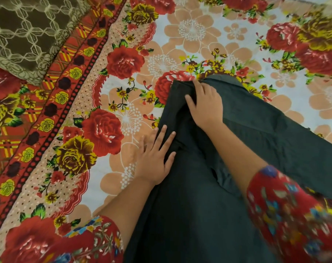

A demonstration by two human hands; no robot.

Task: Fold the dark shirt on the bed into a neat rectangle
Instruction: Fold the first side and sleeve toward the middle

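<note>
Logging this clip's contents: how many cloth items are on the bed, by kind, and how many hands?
dark shirt: 1
floral bedsheet: 1
olive patterned cloth: 1
hands: 2, left hand and right hand
Total: 5

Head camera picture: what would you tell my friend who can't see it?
Two hands rest on a dark shirt on a flowery bedsheet: the left hand flat at its left edge, the right hand near its far end.
</note>
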